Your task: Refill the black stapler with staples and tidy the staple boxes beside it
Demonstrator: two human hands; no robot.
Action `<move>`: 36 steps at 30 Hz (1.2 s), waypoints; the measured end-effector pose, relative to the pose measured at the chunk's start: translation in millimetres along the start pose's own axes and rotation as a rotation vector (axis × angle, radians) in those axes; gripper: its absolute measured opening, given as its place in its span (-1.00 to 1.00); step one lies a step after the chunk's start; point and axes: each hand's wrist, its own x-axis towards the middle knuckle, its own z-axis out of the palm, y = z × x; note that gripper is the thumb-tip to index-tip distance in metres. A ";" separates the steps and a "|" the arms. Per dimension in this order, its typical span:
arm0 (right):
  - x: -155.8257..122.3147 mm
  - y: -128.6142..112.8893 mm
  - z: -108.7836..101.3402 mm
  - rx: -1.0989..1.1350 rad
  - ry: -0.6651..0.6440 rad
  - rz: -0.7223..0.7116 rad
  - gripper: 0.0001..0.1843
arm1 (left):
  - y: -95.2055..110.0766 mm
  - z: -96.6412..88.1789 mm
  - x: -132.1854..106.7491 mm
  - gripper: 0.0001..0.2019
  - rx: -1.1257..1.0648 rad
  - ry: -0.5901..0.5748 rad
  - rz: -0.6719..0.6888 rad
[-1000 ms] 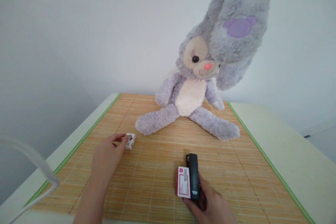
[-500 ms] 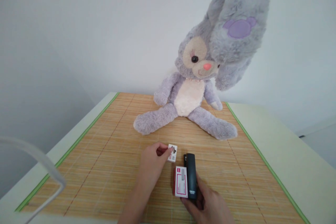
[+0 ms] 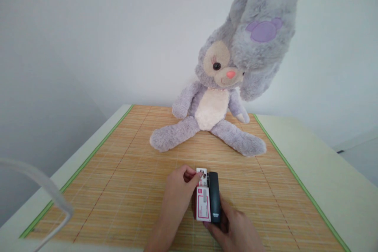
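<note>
Between the thumb and fingers of my left hand (image 3: 181,189) is a small white box (image 3: 202,181) with a dark picture and red print on top. It sits against the far end of a larger white and red box (image 3: 203,209). Right alongside these lies a black stapler (image 3: 215,197), lengthwise beside the larger box. My right hand (image 3: 236,226) is closed around the stapler's near end and right side, its thumb at the near edge of the larger box. The undersides of all three are hidden.
A grey-purple plush rabbit (image 3: 211,110) sits at the back with its legs spread on the bamboo mat (image 3: 118,189). White table surface (image 3: 321,145) shows past the mat's green edging. A white curved tube (image 3: 44,183) stands at the left, and a pale wall (image 3: 88,39) rises behind.
My left hand has moved right and slightly toward me, bringing the small box against the far end of the larger box. My right hand keeps its hold in about the same place.
</note>
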 end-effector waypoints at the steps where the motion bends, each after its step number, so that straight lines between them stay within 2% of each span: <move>1: 0.0 0.5 0.1 0.005 0.001 -0.001 -0.49 | 0.1 -0.7 -2.4 -0.74 -0.008 -0.002 0.000; 3: -0.3 1.9 0.4 0.008 0.007 -0.003 -0.38 | -3.0 -0.7 -11.8 -0.71 -0.057 0.020 -0.015; 7: -1.6 2.7 -0.4 -0.014 -0.003 -0.017 -0.24 | -19.5 11.5 -46.5 -0.50 -0.276 0.222 -0.068; 9: -2.8 -0.3 -2.1 -0.016 -0.008 -0.017 -0.26 | -26.6 24.1 -63.9 -0.38 -0.380 0.188 -0.093; 12: -5.0 -7.3 -5.7 0.006 0.029 -0.012 -0.31 | -29.7 44.6 -78.9 -0.33 -0.419 0.096 -0.140; 16: -5.9 -7.9 -13.0 0.029 0.040 -0.012 -0.28 | -26.5 63.3 -81.5 -0.32 -0.241 0.067 -0.113; 21: -8.0 14.0 -34.3 0.044 0.011 -0.050 -0.31 | -22.2 90.4 -80.1 -0.33 -0.076 0.009 -0.042; 25: -12.7 41.1 -62.4 0.032 0.022 -0.062 -0.48 | -11.7 136.8 -78.6 -0.23 -0.020 -0.053 -0.035; 29: -16.3 74.5 -91.1 -0.040 0.044 -0.048 -0.59 | 11.5 180.5 -76.2 -0.15 -0.063 -0.086 -0.115; 32: -20.9 93.3 -110.9 -0.059 0.076 -0.033 -0.65 | 33.6 193.5 -74.8 -0.18 -0.169 -0.180 -0.176; 36: -28.1 103.3 -130.7 -0.035 0.146 0.025 -0.69 | 55.4 198.1 -74.1 -0.24 -0.342 -0.283 -0.231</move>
